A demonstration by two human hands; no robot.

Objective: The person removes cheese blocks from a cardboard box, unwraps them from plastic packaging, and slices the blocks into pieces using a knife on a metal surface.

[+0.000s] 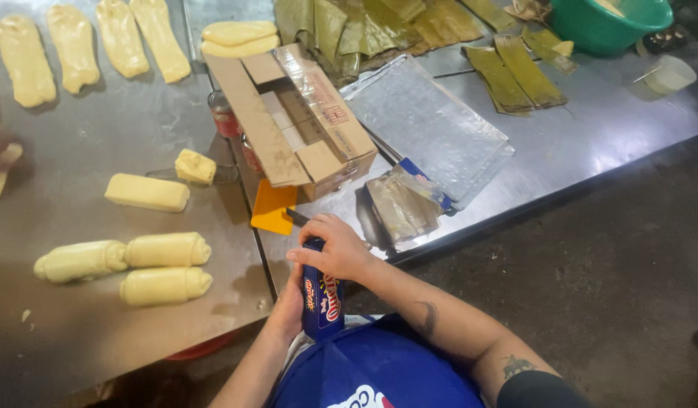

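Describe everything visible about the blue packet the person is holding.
The blue packet is a slim, glossy wrapped pack, dark blue with red and yellow print. It stands roughly upright near the table edge. The right hand covers its top end; the left hand supports its lower left side. Whether it is opened cannot be told.

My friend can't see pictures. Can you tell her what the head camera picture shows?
A person's left hand and right hand grip a small blue box at the edge of a metal table. Rolled dough pieces lie to the left, with an open cardboard box, banana leaves and a green bowl beyond.
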